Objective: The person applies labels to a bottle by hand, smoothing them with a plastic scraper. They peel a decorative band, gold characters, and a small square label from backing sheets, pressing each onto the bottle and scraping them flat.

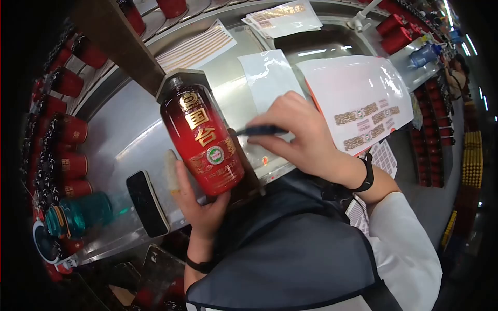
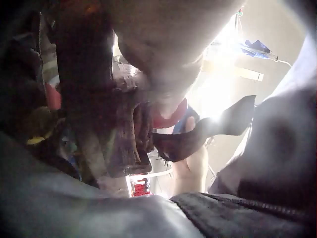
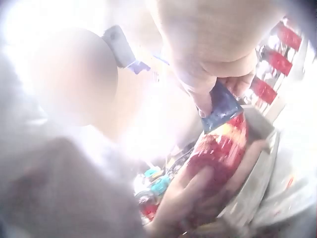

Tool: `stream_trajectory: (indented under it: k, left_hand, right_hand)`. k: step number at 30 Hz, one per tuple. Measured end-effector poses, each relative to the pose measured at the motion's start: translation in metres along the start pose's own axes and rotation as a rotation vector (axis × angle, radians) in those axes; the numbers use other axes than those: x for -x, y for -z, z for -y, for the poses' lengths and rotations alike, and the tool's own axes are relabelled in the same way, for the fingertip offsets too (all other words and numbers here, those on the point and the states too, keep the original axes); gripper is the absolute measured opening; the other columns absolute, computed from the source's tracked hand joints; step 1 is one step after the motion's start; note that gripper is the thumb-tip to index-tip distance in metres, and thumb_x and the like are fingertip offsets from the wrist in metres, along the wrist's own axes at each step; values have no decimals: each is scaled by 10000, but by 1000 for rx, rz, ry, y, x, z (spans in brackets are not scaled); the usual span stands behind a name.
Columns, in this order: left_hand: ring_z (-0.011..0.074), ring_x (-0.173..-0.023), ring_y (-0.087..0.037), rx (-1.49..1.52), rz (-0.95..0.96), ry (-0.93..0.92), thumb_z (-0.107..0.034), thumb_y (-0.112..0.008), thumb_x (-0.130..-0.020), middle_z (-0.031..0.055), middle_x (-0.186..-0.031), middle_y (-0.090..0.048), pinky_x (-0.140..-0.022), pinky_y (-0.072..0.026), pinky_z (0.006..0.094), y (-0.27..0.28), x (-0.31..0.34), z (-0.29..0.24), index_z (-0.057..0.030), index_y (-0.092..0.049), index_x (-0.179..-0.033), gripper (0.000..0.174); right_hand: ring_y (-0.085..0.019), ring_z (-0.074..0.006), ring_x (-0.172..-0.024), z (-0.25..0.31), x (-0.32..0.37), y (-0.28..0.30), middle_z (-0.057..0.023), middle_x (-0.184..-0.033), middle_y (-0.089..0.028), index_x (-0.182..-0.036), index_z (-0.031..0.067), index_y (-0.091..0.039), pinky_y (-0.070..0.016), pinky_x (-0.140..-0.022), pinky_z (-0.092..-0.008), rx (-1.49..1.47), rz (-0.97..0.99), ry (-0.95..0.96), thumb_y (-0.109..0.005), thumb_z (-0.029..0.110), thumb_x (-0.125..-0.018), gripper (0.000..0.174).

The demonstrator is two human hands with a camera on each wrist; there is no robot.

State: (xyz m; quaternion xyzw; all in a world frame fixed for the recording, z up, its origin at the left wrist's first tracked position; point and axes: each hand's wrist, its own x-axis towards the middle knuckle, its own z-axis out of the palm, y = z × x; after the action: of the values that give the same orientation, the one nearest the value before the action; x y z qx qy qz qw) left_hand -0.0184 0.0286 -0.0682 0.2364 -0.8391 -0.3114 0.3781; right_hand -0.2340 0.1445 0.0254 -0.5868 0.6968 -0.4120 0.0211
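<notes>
A red bottle, dark towards its neck and marked with gold characters and a round green-white label, lies tilted in front of a dark bracket. The left hand grips its lower end from below, thumb and fingers around the base. To the bottle's right, the right hand pinches a thin dark blade-like piece whose tip reaches the bottle's side. In the right wrist view that piece looks flat and blue-black, close over the red bottle. The left wrist view is mostly dark and blurred.
A black phone and a teal bottle are at the left. Printed label sheets lie at the right by a sink; a striped sheet lies at the back. Red bottles line the left edge.
</notes>
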Motion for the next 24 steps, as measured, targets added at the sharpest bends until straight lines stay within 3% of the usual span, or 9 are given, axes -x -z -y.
stream_trajectory:
  k: [6, 9, 10, 13, 15, 16, 19, 20, 24]
  left_hand:
    - [437, -1330, -391, -366, 121, -316, -401, -700, -871, 202, -1405, -514, -1090, -349, 513, -10, -3, -37, -88, -652, -1270, 509]
    - [445, -1333, -392, -350, 35, -372, -450, -592, -935, 250, -1429, -473, -1089, -306, 557, -50, -7, -64, -47, -618, -1300, 545]
    - [423, -1340, -393, -336, 96, -446, -317, -616, -928, 259, -1450, -431, -1094, -316, 510, -56, -14, -77, -41, -554, -1374, 528]
    - [385, -1340, -414, -238, 93, -513, -270, -552, -983, 245, -1452, -435, -1092, -336, 467, -70, -20, -96, 14, -503, -1393, 501]
    - [348, -1289, -479, -203, 53, -533, -255, -558, -983, 230, -1415, -477, -1058, -374, 429, -77, -22, -124, 47, -539, -1339, 467]
    - [348, -1289, -479, -185, 70, -554, -255, -558, -983, 230, -1415, -477, -1058, -374, 429, -77, -20, -125, 47, -539, -1339, 467]
    - [473, -1341, -402, -215, 146, -208, -503, -526, -978, 301, -1486, -368, -1081, -327, 564, -65, -1, -102, -9, -424, -1454, 694]
    - [466, -1336, -413, -248, 117, -516, -501, -497, -991, 303, -1476, -380, -1076, -334, 558, -74, -24, -135, 33, -436, -1429, 693]
    - [429, -1349, -414, -194, 129, -478, -525, -444, -1003, 274, -1487, -393, -1072, -345, 527, -73, -32, -156, 19, -447, -1436, 695]
  right_hand:
    - [-566, -278, -850, -7, 60, 36, -46, -929, -619, -1107, 148, -677, -480, -794, -373, -199, 345, 127, -778, 130, -737, 383]
    - [-585, -285, -924, -30, 113, 111, -68, -1040, -645, -1192, 130, -644, -481, -834, -359, -304, 414, -193, -760, 162, -782, 427]
    - [-598, -279, -962, -35, 132, 138, -78, -1097, -655, -1238, 119, -628, -478, -853, -353, -478, 420, -376, -747, 171, -811, 447]
    - [-614, -175, -969, -57, 208, 185, -72, -1112, -664, -1327, 92, -578, -488, -842, -313, -441, 116, -445, -713, 159, -871, 481]
    - [-572, -56, -958, -48, 251, 220, -17, -1126, -626, -1399, 93, -512, -513, -754, -213, -856, 83, -981, -654, 141, -931, 492]
    - [-595, -130, -1012, -54, 288, 223, -53, -1247, -587, -1406, 144, -510, -542, -701, -239, -863, -2, -1092, -631, 174, -942, 480]
    - [-605, -66, -928, -72, 407, 214, -9, -1178, -593, -1321, 163, -549, -555, -702, -224, -1081, -363, -1411, -583, 240, -993, 338]
    - [-617, -85, -916, -81, 457, 204, -9, -1130, -602, -1288, 173, -565, -568, -684, -230, -1124, -409, -1503, -574, 254, -999, 300]
    - [-642, -140, -703, -81, 597, 162, -17, -944, -666, -1036, 144, -675, -562, -609, -277, -1027, -699, -1939, -584, 360, -984, 239]
